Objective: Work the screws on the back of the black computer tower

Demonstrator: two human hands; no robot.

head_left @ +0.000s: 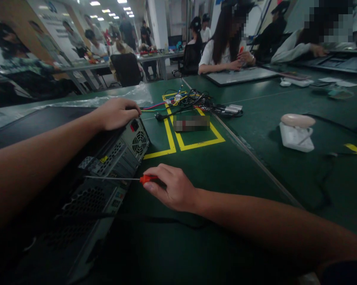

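Note:
A black computer case (44, 118) lies on the left of the green table, its metal back panel turned towards the right. My left hand (116, 113) lies over the upper far corner of the case, fingers bent down over the edge by the power supply. Between the closed fingers of my right hand (177, 189) is a screwdriver (145, 179) with a red and black handle. Its long thin shaft points left, and the tip reaches the back panel around the slot covers. Whether the tip sits in a screw is too dark to tell.
Beyond the case lie a bundle of cables (193, 99) and a blurred block (191, 123) amid yellow tape (171, 138). A white power adapter (297, 136) with a pinkish rounded object (297, 120) lies right. Across the table, a person (223, 51) works at a flat panel (240, 76).

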